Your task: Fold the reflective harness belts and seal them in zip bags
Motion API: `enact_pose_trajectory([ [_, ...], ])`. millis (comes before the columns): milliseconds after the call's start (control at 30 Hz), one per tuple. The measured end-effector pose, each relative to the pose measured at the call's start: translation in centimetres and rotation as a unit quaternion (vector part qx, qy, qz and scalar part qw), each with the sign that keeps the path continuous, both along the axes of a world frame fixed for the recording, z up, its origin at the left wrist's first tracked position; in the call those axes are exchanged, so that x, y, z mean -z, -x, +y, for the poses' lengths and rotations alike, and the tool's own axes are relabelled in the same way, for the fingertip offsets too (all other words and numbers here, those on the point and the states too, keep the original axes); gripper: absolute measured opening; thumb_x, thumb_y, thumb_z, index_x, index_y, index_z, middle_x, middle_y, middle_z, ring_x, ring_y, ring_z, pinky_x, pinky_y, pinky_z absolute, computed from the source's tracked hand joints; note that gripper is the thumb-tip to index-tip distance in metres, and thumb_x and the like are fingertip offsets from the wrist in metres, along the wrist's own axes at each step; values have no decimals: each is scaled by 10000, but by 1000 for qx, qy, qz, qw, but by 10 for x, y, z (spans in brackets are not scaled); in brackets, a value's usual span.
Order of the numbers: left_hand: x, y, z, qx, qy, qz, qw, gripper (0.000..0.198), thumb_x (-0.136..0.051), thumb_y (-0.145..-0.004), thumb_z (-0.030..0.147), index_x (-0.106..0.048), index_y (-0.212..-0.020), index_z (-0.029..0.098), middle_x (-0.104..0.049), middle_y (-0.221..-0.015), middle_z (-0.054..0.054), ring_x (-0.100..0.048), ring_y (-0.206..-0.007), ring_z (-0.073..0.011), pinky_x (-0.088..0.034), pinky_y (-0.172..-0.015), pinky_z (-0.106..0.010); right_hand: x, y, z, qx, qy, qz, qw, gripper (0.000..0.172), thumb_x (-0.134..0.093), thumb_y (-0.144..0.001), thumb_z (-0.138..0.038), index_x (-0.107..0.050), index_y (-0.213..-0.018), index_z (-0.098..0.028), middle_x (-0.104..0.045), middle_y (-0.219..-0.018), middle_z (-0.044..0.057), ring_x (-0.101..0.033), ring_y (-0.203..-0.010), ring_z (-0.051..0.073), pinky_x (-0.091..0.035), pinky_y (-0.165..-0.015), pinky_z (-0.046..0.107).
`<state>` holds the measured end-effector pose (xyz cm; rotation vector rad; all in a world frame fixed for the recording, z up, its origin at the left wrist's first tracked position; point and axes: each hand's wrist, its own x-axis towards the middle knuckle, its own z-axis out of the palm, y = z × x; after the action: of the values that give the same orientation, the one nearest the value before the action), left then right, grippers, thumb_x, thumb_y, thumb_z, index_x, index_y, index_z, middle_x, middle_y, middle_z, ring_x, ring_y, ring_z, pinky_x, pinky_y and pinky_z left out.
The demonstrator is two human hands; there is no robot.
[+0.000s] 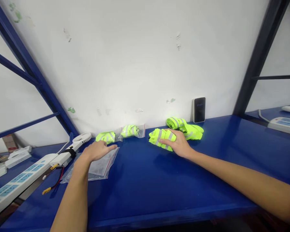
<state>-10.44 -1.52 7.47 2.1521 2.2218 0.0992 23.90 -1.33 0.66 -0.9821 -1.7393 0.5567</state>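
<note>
On the blue steel bench top (145, 180), close to the white wall, our two bare hands work apart from each other. Our right hand (180, 143) lies palm down on a folded fluorescent-yellow safety vest (159, 137) with grey reflective bands, and its fingers curl over the vest's right end in a loose grasp. That vest sits flat on the bench, a little right of the middle, just in front of two more loose vests (183, 125), rolled and touching one another. Behind those a dark slab-shaped device (199, 110) stands upright against the wall.

Our left hand (99, 150) is released, flat and palm down, with the fingers stretched out towards the right. It rests at the far edge of a small stack of clear zip bags (99, 167) with red seal lines; we cannot tell whether it presses on them. Just beyond its fingertips two vests already sealed in bags (106, 137) lie side by side along the wall.

Left of the bags we see a white handheld fan (81, 138), lying down, and beside it a long white power strip (19, 178). A red and black lead with a yellow plug (53, 184) trails across the bench edge there. At the far right a second power strip (285, 122) rests on the neighbouring bench.
</note>
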Motion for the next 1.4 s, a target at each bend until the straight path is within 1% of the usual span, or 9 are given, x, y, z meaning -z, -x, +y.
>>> enact_pose_trajectory([
  [233,17,30,11,145,99,-125,977,336,-508,-760,455,-382,-573,206,-387,-555,27,-388,-533,-137,-285,-532,-256,2,6,-6,-26,1,16,1000,295,-709,-775,-446,-682,-865,-167,-685,-771,1,-602,-683,185,-459,-625,278],
  [433,2,7,-1,219,-35,-198,955,316,-539,-799,362,-355,-604,195,-362,-569,51,-343,-559,-105,-303,-562,-232,1,11,-13,-55,16,17,998,343,-726,-768,-420,-694,-1014,-182,-699,-865,2,-621,-752,195,-469,-663,276],
  [633,10,-15,2,226,-103,-122,961,195,-512,-755,280,-408,-613,196,-444,-575,35,-425,-576,-125,-328,-579,-250,6,13,-12,-69,40,21,997,357,-729,-767,-432,-699,-1011,-173,-707,-872,10,-633,-755,195,-470,-647,272],
  [800,23,-9,14,112,-37,13,993,271,-453,-818,439,-574,-863,201,-619,-700,-36,-583,-670,-224,-366,-595,-296,9,13,-7,-55,65,27,996,315,-735,-756,-439,-702,-914,-168,-707,-813,9,-629,-705,193,-469,-614,274],
  [900,28,-2,16,-2,15,81,997,394,-419,-828,527,-587,-892,176,-679,-865,-141,-638,-802,-325,-422,-642,-362,11,12,-5,-52,75,25,995,348,-741,-748,-430,-712,-986,-179,-727,-889,24,-656,-784,228,-500,-685,308],
  [1000,29,-2,15,-26,54,105,993,345,-393,-861,440,-597,-866,161,-678,-985,-197,-644,-906,-370,-445,-703,-411,11,11,-4,-50,77,32,995,449,-760,-734,-409,-686,-1130,-213,-715,-1067,37,-656,-941,260,-504,-818,352],
  [1167,34,-37,12,140,-84,-20,986,343,-305,-948,399,-560,-869,184,-656,-827,-97,-624,-791,-254,-446,-711,-348,13,17,-6,-126,173,121,969,424,-790,-702,-361,-680,-1086,-220,-725,-992,31,-676,-880,244,-522,-742,336],
  [1233,44,-63,10,229,-118,-176,950,360,-334,-952,437,-555,-823,185,-625,-721,-48,-584,-675,-201,-449,-651,-308,14,21,-7,-176,234,202,935,368,-797,-692,-341,-688,-1016,-204,-737,-919,30,-690,-825,236,-529,-705,325],
  [1400,76,-119,8,368,-8,-430,824,219,-588,-841,346,-657,-867,140,-688,-783,-54,-612,-726,-186,-502,-695,-290,12,25,-9,-239,304,311,868,346,-823,-651,-274,-704,-959,-173,-753,-884,47,-704,-757,217,-536,-702,313],
])
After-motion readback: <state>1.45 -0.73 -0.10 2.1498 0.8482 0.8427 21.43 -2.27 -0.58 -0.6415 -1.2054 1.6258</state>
